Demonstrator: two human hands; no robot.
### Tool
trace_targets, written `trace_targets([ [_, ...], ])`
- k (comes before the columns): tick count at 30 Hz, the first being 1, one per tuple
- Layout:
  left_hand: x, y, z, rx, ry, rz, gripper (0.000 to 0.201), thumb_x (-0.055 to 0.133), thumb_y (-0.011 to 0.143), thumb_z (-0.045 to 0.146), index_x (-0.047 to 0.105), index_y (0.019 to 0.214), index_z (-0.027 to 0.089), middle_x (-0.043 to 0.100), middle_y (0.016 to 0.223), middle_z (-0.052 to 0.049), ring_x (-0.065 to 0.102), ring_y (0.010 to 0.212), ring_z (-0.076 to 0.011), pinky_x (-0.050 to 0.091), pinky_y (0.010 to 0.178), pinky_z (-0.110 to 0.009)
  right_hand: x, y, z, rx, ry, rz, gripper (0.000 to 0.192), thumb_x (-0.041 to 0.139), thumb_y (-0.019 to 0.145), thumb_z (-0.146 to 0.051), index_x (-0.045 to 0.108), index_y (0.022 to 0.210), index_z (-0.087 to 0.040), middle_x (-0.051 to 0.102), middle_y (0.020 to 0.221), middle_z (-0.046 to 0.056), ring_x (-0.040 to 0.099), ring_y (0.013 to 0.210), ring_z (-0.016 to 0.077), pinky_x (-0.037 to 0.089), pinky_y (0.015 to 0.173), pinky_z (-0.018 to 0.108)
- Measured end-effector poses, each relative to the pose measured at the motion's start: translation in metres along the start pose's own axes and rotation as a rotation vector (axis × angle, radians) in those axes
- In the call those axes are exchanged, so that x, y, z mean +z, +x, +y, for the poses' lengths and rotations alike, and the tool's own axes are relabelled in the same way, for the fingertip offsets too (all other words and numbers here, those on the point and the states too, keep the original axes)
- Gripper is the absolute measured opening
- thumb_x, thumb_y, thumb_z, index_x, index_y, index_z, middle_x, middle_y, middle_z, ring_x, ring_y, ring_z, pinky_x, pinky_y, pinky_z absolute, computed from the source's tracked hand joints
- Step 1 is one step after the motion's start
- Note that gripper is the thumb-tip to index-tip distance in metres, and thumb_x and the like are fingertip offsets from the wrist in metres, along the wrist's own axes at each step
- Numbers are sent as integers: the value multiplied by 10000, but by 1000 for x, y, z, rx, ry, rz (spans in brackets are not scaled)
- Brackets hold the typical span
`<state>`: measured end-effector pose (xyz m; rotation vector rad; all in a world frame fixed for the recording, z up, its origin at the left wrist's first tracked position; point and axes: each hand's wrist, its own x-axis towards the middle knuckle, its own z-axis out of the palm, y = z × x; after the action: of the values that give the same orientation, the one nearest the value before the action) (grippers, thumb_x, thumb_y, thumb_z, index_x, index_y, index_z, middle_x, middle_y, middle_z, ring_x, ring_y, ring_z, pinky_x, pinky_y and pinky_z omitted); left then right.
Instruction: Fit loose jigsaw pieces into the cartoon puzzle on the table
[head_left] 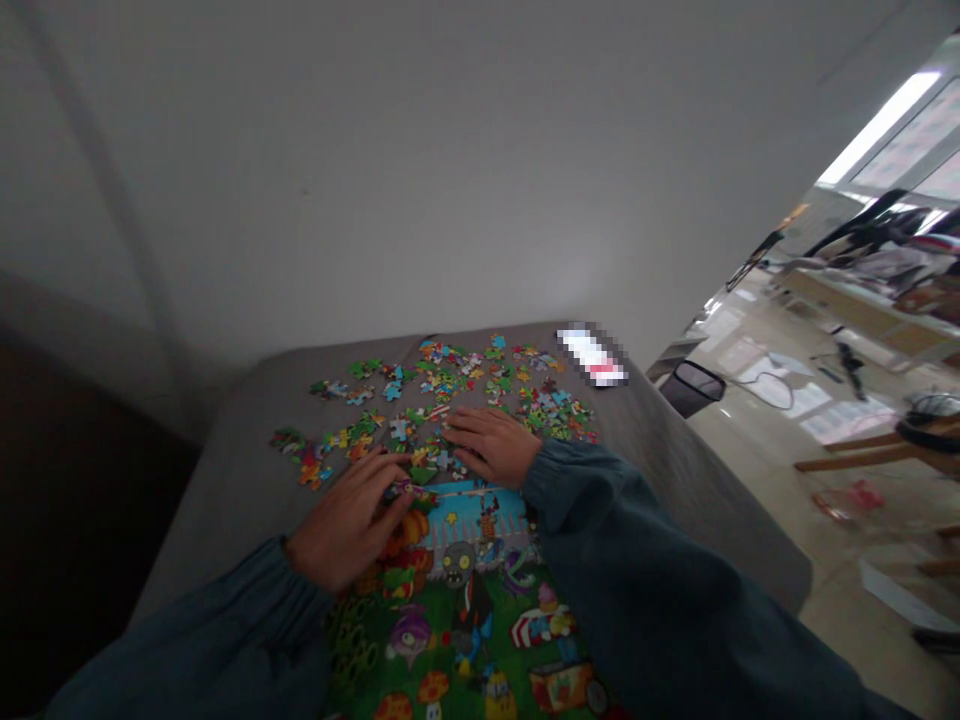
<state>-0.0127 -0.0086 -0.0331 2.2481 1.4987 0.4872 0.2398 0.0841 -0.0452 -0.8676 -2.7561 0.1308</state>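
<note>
Head view: a grey table (247, 440) against a pale wall.
Puzzle (465, 600): assembled part at 6 o'clock, near edge of the table.
Loose pieces (450, 390): scattered at 12 o'clock, beyond the puzzle.
Left hand (352, 520): fingers spread flat on the puzzle's top left edge, gripping nothing.
Right hand (491, 440): flat, palm down on loose pieces, gripping nothing.
Blurred object (594, 357): at 1 o'clock, far corner.

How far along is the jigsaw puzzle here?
Done: the near part of the colourful cartoon jigsaw picture is joined up on the grey table. In hand: the left hand fingers a piece at the picture's upper edge; the right hand lies flat on pieces just beyond it. Left: many small loose colourful pieces lie scattered on the far half, so the top is unfinished.
</note>
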Motion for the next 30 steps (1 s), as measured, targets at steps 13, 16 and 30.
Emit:
trace_targets([
  [13,-2,-3,-4,-85,65,32,465,390,969,574,696,1027,228,648,1440,-86,501,1397,-350,412,1161,-597,-1,-3,-4,-42,-96,31,438,486,1059,-431,646,1374,-172,589,1494,98,465,1441,288,395,1179,471],
  [16,1,-4,-5,-68,115,83,424,421,965,569,713,963,261,641,1451,-57,492,1380,-377,429,1103,-656,-1,-3,-3,5,-96,82,384,503,1053,-402,703,1278,-163,640,1422,130,500,1402,303,406,1160,508],
  [30,2,-4,-1,-49,78,3,458,396,973,613,696,993,268,599,1496,-81,479,1428,-342,315,1190,-652,-4,-1,-6,-90,-27,-19,446,484,1061,-431,622,1407,-186,585,1497,109,485,1417,249,393,1162,460],
])
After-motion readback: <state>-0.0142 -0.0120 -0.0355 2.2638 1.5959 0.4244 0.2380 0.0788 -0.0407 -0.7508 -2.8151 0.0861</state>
